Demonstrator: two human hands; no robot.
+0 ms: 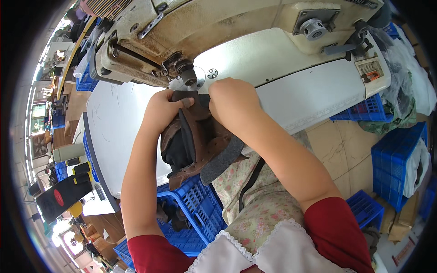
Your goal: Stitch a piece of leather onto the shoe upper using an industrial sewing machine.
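Observation:
Both my hands are at the front of a cream sewing machine [236,22], close below its needle area [186,73]. Between them hangs a brown leather shoe upper [216,146] with black lining and a grey felt-like edge. My left hand [160,111] is closed on its upper left part, the thumb lying over a dark flap. At the upper right of the piece, my right hand [234,102] is curled with its knuckles up; its fingertips are hidden against the upper. The lower end of the upper hangs past the table's front edge above my lap.
A white sewing table [309,95] extends to both sides. Below it stands a blue crate [195,209] with dark pieces inside. More blue crates [393,159] stand at the right, near plastic bags [405,77]. A black and yellow object [63,195] lies at the left.

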